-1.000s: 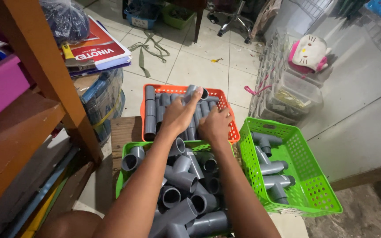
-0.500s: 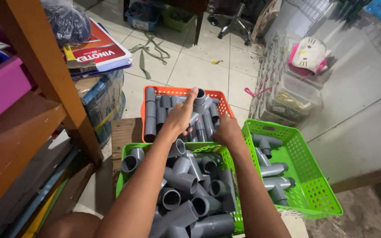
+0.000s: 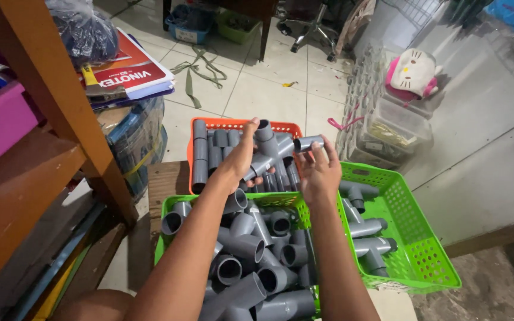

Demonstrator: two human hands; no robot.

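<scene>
Floor: pale tiled floor [image 3: 251,89] runs to the far side, where an office chair base [image 3: 310,27] stands; green straps [image 3: 200,68] lie loose on the tiles.
Wooden frame: a slanted brown post and shelf [image 3: 49,101] fill the left edge, with a red-and-white printed sheet [image 3: 129,68] on a stack beside it.
Near basket: a green basket [image 3: 168,205] just under the arms, heaped with grey pipe fittings [image 3: 248,244].
Right basket: a second green basket [image 3: 414,238] touching the near one, with a few assembled grey pieces [image 3: 367,229] along its left side.
Far basket: an orange basket [image 3: 233,125] beyond both, packed with short straight grey pipes [image 3: 200,151].
Plush toy: a pink-and-white toy [image 3: 411,71] sits on clear boxes at the right.
Left hand: left hand [image 3: 242,157] is closed around a grey tee fitting [image 3: 266,148], raised above the orange basket.
Right hand: right hand [image 3: 319,172] pinches a short grey pipe piece [image 3: 307,142] in its fingertips, just beside the tee; whether the two touch cannot be told.
</scene>
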